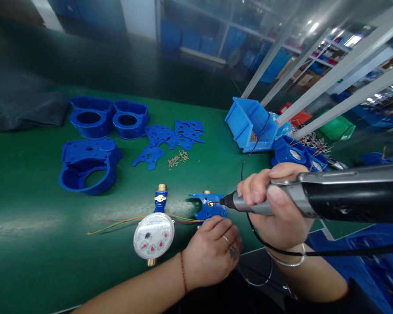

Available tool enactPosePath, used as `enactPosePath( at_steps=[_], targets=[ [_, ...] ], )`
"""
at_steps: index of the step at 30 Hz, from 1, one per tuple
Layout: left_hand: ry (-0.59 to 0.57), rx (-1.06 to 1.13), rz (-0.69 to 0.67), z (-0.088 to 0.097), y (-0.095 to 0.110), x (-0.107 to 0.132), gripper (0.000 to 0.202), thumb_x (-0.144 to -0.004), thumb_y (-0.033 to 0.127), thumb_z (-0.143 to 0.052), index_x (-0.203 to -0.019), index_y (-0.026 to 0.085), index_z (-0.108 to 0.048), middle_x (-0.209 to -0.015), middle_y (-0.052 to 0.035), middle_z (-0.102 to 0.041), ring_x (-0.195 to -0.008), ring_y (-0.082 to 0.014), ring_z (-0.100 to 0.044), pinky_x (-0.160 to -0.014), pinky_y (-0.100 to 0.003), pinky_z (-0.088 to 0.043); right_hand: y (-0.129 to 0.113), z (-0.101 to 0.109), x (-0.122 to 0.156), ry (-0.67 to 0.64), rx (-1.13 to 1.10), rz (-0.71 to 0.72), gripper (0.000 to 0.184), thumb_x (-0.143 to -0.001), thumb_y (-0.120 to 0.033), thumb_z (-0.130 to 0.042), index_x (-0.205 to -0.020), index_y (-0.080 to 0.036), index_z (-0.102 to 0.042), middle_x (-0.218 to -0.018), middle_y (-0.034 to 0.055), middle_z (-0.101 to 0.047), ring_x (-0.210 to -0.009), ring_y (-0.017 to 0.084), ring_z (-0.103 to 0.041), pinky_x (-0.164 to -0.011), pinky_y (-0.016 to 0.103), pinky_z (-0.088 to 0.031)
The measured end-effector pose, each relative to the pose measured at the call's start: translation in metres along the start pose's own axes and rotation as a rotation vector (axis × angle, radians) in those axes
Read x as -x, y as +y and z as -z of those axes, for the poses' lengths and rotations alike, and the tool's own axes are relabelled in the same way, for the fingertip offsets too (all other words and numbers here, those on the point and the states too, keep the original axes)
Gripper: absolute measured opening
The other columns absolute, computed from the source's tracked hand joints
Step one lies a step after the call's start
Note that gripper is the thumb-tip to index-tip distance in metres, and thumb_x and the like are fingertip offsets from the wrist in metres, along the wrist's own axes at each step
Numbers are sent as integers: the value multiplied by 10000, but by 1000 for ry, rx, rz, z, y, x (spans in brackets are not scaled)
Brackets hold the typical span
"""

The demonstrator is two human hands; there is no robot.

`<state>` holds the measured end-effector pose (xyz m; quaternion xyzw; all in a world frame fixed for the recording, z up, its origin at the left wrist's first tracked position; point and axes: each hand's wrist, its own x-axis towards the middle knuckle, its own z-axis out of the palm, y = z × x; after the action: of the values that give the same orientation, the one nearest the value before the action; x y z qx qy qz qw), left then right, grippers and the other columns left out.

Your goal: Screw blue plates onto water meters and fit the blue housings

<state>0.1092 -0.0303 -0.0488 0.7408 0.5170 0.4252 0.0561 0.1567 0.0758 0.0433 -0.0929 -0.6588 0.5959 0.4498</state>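
green felt-like matting covers the desk (29,244), smooth and faintly shiny. the right hand (278,209) is clenched around a screwdriver (314,196), a long powered tool with a grey metal nose and a glossy black barrel; a thin black cord loops down from it past the wrist. its narrow tip touches a small brass screw on a plate (208,205), a flat blue plastic piece with a curved cutout, standing on edge just above the left hand (212,253). the left hand's fingers curl against the plate's lower edge, steadying it; how firmly this grip closes cannot be told. just left of the plate lies a meter (153,233), with a round white dial face under glass, a blue body and brass threaded ends. thin coloured wires (118,222) run flat across the matting behind it. farther back sit rounded blue housings (88,168), flat blue plates of the same cut, a scatter of tiny screws (178,159) and an open blue bin (249,122).
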Motion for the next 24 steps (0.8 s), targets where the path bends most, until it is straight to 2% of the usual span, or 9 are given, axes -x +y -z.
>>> enactPosePath(
  at_steps=[10,16,22,24],
  targets=[
    [-20,9,26,-4,-1,1,263,-889,112,-422,-894,126,-685,-961,-164,-699,-961,-278,-620,-842,-445,-476,4,-4,-1,-48,24,-26,148,-846,-227,-607,-967,-241,-523,-640,-56,-526,-537,96,-508,-506,263,-451],
    [6,-55,-2,-2,-1,0,231,-876,97,-451,-858,94,-682,-947,-156,-706,-930,-281,-634,-822,-416,-478,10,-5,1,-70,23,-44,138,-864,-197,-581,-979,-234,-514,-645,-60,-525,-545,90,-502,-522,262,-452],
    [13,-29,7,-5,1,-1,238,-872,91,-447,-840,94,-683,-893,-155,-711,-874,-272,-638,-797,-432,-482,11,-9,3,-57,125,-83,304,-854,-265,-604,-1137,-280,-491,-656,-57,-516,-549,116,-504,-541,300,-431],
    [22,-31,13,-6,1,-1,242,-873,93,-448,-823,109,-684,-889,-140,-715,-873,-266,-638,-800,-428,-482,11,-11,3,-44,147,-93,279,-846,-265,-615,-1103,-270,-507,-656,-55,-508,-544,114,-498,-531,295,-418]
  ],
)
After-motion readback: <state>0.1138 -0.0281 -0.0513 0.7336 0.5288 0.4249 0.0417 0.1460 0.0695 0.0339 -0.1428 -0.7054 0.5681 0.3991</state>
